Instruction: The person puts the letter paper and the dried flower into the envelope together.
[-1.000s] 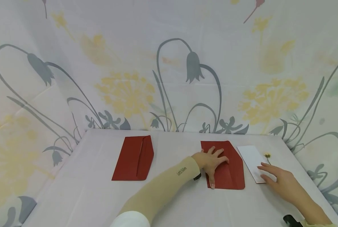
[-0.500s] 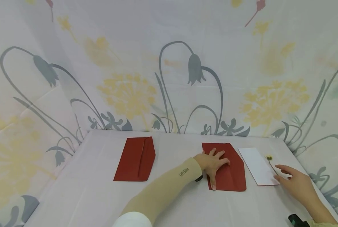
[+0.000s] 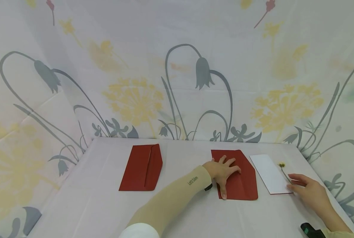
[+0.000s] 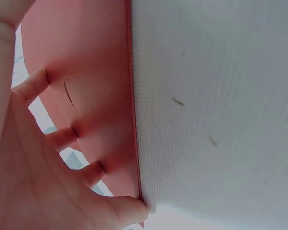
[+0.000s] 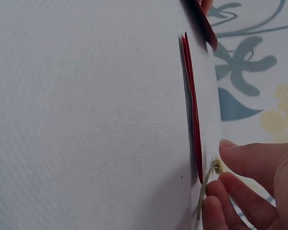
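Observation:
My left hand (image 3: 222, 172) rests with spread fingers on a red envelope (image 3: 248, 185), its thumb at the near edge. In the left wrist view, fingertips (image 4: 89, 175) press into the red paper. To the right lies a white-faced folded card (image 3: 264, 172); its red side (image 4: 81, 43) is not what the left hand view shows beyond the envelope, while the right wrist view shows the card's red edges (image 5: 194, 120). A small dried yellow flower (image 3: 281, 165) lies beside the card. My right hand (image 3: 310, 193) is at its stem and the card's near right corner, thumb and fingers apart.
A second red envelope (image 3: 139, 168) lies on the left of the white-covered table (image 3: 84, 205). Behind the table hangs a flower-printed cloth (image 3: 129, 59). A black wrist device (image 3: 310, 230) shows at the right forearm.
My right hand has moved right, off the white face of the card to its right edge by the flower stem. The left hand stays on the envelope.

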Motion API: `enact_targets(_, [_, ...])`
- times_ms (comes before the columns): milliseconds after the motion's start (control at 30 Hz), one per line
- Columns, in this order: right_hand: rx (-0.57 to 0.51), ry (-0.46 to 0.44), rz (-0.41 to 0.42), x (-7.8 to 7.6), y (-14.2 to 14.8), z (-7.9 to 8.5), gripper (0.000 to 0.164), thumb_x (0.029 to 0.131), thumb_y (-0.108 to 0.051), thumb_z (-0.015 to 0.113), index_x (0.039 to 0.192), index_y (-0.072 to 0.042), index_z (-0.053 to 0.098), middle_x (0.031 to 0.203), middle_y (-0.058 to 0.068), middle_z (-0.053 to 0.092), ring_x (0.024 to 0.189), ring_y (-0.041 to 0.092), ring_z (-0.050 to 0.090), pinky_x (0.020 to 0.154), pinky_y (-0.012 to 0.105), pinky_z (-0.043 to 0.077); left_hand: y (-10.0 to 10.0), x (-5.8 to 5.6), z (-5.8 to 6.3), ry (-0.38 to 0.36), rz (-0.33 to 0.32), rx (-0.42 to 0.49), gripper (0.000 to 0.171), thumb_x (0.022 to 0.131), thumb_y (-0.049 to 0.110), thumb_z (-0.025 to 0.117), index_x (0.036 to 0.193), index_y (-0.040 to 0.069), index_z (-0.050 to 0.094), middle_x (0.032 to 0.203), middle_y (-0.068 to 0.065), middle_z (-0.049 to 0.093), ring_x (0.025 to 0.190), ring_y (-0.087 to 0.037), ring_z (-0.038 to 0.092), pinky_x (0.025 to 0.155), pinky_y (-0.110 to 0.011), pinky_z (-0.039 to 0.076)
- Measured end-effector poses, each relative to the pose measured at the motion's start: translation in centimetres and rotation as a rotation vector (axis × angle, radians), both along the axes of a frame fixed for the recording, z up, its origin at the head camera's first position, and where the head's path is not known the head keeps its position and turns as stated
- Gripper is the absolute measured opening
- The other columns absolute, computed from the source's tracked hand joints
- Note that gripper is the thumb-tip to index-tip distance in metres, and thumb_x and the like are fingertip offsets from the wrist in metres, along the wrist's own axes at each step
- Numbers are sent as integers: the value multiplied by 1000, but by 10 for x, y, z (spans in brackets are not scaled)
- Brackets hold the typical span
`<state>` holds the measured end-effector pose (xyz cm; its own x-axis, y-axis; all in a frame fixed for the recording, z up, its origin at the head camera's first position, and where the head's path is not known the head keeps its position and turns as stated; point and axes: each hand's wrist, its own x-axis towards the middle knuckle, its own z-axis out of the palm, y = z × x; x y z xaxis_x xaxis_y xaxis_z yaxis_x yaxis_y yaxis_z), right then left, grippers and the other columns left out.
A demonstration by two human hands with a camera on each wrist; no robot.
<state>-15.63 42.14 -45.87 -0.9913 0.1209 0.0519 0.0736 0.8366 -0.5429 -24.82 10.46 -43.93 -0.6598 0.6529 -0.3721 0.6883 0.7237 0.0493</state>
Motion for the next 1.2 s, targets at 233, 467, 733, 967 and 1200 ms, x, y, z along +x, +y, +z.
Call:
enact_targets(233, [27, -23, 0, -5, -2, -1, 54, 87, -27, 77, 123, 9, 59, 109, 31, 66, 104, 52, 58, 75, 53, 45, 1, 1, 1, -3, -5, 5, 113, 53, 66, 88, 146, 51, 27, 164, 14, 4, 151, -22, 2, 115, -48, 26])
enact_targets(467, [105, -23, 37, -11, -2, -1, 55, 81, -24, 82, 117, 10, 62, 101, 26, 66, 88, 39, 62, 68, 45, 45, 1, 1, 2, -12, 1, 4, 112, 54, 65, 88, 146, 51, 26, 164, 14, 4, 151, -21, 1, 115, -48, 26])
enact_targets(733, [100, -64, 74, -16, -1, 3, 53, 82, -24, 82, 114, 13, 61, 91, 16, 70, 82, 33, 64, 72, 49, 46, -1, 2, 3, -7, -1, -4, 112, 54, 65, 88, 146, 51, 25, 164, 14, 3, 151, -22, 1, 115, -47, 26])
enact_targets(967, [48, -116, 36, -15, -1, 7, 58, 83, -31, 81, 115, 12, 61, 92, 18, 71, 91, 42, 63, 72, 50, 45, 0, -2, 3, -11, 5, -11, 113, 54, 64, 88, 147, 51, 25, 165, 14, 2, 151, -20, 0, 116, -48, 23])
enact_targets(1200, [38, -145, 21, -14, -4, 8, 57, 83, -31, 81, 115, 12, 61, 92, 17, 69, 85, 34, 63, 68, 42, 44, 0, -1, 2, -15, 3, -8, 113, 54, 65, 88, 146, 51, 25, 164, 14, 2, 151, -21, 0, 116, -47, 24])
